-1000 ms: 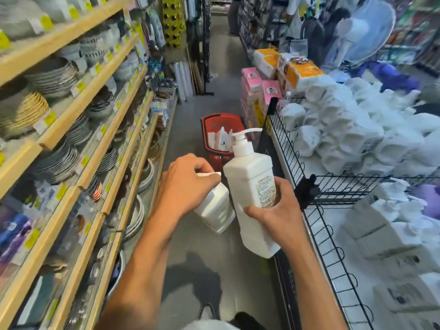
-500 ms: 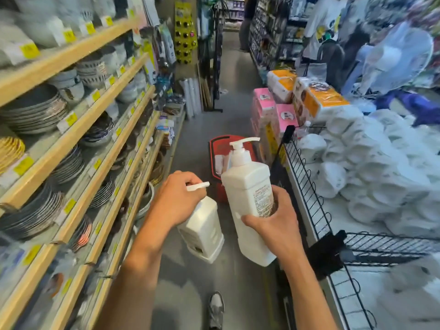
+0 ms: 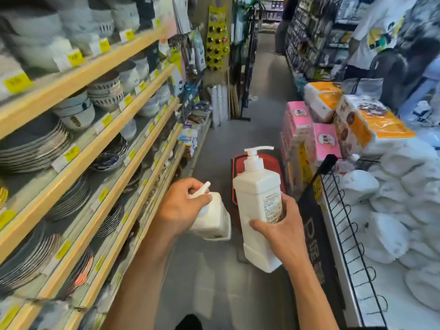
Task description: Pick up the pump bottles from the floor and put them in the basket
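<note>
2 white square-shouldered plastic pump bottles are held above the grey floor (image 3: 226,136), 1 in each hand; the upright pump bottle (image 3: 256,198) has a white pump head with its spout pointing right and a small printed label on 1 side; the tilted pump bottle (image 3: 214,217) leans with its base turned down and toward the camera, its spout poking up. The left hand (image 3: 183,206) comes in from the lower left, fingers curled over the tilted bottle's pump head so the spout sticks out between them; the right hand (image 3: 281,227) comes in from the lower right and grips the lower half of the upright bottle, thumb across the front face, fingers wrapped round the labelled side. Both bottles sit just beside each other without touching, between the 2 forearms; the red plastic basket (image 3: 234,177) stands on the floor ahead, directly behind the upright bottle and mostly hidden by it; its contents cannot be made out. Wooden shelves of plates and bowls (image 3: 71,163) run along the left.
</note>
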{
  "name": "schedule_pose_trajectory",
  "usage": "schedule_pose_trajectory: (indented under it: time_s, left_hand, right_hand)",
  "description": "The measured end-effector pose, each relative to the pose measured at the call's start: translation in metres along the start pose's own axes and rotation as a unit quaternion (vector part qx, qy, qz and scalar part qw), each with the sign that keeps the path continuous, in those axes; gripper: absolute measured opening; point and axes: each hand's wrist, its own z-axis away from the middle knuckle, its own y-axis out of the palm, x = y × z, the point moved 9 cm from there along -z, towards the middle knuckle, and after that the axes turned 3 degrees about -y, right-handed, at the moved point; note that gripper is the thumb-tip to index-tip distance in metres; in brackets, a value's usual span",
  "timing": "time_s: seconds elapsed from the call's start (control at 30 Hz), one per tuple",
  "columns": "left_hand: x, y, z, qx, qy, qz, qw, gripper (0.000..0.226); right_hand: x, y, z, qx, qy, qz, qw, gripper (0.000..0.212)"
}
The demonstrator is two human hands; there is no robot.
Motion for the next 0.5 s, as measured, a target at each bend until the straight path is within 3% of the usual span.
schedule_pose_trajectory:
  time_s: [0.17, 0.5]
  left_hand:
    - [0.011, -0.006, -0.078, -0.01, -0.03, -0.023, 0.999, 0.005]
    - [0.021, -0.031, -0.237, -0.002, -0.026, -0.028, 0.999, 0.012]
  right_hand:
    - [-0.012, 0.033, -0.065, 0.009, 0.022, 0.004, 1.0, 0.072]
    - [0.006, 0.124, -0.201, 0.007, 0.04, 0.005, 0.999, 0.07]
